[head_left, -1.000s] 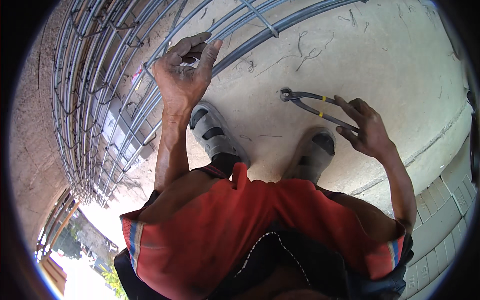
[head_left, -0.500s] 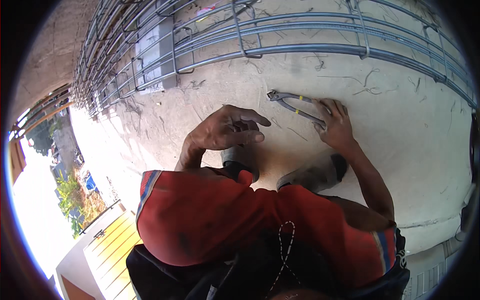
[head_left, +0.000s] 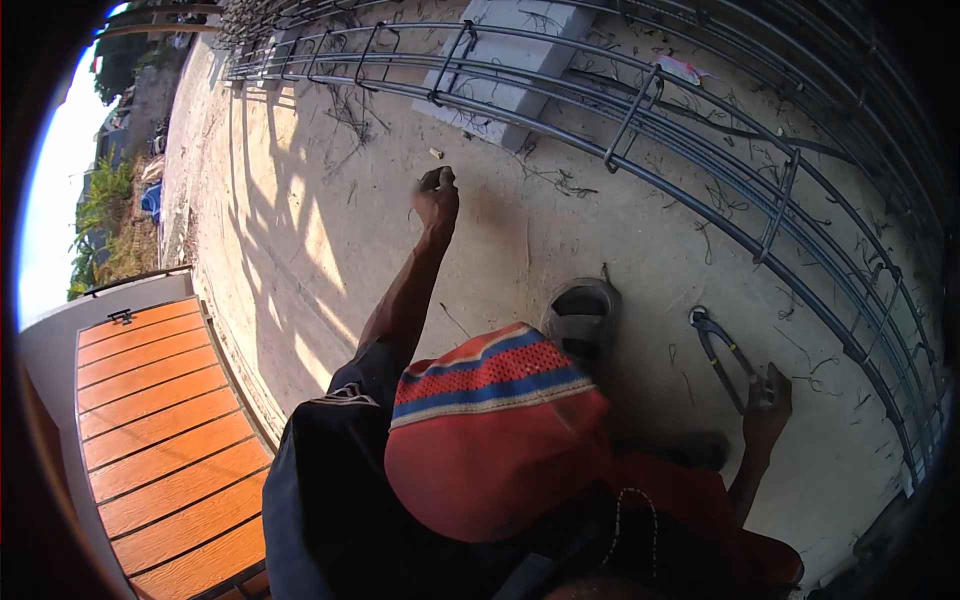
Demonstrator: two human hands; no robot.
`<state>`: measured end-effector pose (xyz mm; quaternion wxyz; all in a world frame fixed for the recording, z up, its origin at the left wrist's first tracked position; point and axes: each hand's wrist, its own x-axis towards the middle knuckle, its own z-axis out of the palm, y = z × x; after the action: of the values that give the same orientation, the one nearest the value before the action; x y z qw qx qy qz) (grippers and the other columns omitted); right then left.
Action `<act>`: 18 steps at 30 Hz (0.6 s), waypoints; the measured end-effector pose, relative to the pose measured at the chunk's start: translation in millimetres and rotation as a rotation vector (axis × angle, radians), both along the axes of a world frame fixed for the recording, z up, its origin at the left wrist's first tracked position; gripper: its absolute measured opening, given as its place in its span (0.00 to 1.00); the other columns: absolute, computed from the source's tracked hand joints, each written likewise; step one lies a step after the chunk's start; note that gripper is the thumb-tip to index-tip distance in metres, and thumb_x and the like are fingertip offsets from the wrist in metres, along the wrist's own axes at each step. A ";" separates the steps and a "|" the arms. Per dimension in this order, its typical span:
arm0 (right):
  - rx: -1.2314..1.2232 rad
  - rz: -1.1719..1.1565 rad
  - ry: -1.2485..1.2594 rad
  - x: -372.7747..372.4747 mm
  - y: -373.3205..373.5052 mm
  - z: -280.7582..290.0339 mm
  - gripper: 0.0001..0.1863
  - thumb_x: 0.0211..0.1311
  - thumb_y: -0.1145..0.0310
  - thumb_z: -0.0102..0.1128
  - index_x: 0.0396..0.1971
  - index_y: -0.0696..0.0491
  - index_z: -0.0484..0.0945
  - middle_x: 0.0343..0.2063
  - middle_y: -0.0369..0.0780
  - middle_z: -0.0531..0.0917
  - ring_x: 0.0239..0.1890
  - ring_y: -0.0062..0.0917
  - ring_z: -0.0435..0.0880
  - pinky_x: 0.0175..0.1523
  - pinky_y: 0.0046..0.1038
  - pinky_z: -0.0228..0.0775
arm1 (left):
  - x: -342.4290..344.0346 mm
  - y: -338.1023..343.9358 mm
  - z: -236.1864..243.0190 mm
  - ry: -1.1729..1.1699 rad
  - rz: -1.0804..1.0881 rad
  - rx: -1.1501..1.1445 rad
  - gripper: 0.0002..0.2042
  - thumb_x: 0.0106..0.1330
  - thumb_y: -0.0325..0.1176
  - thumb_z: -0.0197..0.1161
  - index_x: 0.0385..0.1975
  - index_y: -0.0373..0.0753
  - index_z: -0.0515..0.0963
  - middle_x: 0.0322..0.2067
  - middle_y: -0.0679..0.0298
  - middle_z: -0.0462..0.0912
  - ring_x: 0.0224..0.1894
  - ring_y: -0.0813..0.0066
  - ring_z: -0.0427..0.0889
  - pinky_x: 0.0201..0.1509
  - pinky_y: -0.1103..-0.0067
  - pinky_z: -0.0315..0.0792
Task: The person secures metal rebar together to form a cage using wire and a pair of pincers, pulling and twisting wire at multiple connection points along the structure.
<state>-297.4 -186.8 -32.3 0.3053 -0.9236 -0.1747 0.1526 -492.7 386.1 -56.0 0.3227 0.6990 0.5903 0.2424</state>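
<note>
Moved outward from the knees since the earlier frame, the person's bare left hand point(head_left: 437, 205) is now reaching over the pale, dusty concrete floor point(head_left: 490, 260). Its fingers are curling near a small, pale, stubby fragment point(head_left: 436, 153); whether they are gripping anything, I cannot tell. On the other side, the bare right hand point(head_left: 768, 400) is grasping the dark metal pincers with yellow-banded handles point(head_left: 707, 328), whose head is pointing away from the body. Beyond both hands, a long grey steel-bar cage point(head_left: 640, 176) is stretching across the floor.
</note>
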 end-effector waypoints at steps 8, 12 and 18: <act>-0.008 0.080 0.455 -43.6 69.8 16.8 0.18 0.52 0.74 0.61 0.46 0.54 0.76 0.34 0.41 0.79 0.31 0.27 0.79 0.36 0.29 0.71 | -46.9 240.2 -7.2 0.500 0.450 0.266 0.28 0.57 0.49 0.57 0.52 0.35 0.71 0.51 0.47 0.72 0.53 0.48 0.70 0.58 0.62 0.64; -0.219 0.145 0.370 -40.2 60.3 28.8 0.17 0.48 0.75 0.63 0.42 0.55 0.77 0.36 0.43 0.79 0.29 0.27 0.79 0.33 0.28 0.71 | 17.2 203.8 -30.8 0.651 0.327 0.181 0.37 0.51 0.67 0.53 0.48 0.39 0.74 0.53 0.48 0.67 0.55 0.52 0.68 0.61 0.65 0.59; -0.108 -0.038 0.333 -12.4 69.5 39.7 0.18 0.50 0.73 0.62 0.44 0.57 0.76 0.38 0.44 0.80 0.28 0.28 0.79 0.33 0.28 0.71 | -11.6 258.2 -20.1 0.929 -0.002 0.305 0.19 0.53 0.48 0.54 0.29 0.38 0.82 0.34 0.52 0.82 0.41 0.50 0.80 0.47 0.66 0.73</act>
<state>-309.8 -117.3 7.5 0.2828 -0.9037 -0.0959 0.3068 -504.3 644.3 -76.1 -0.0805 0.7732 0.6289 -0.0118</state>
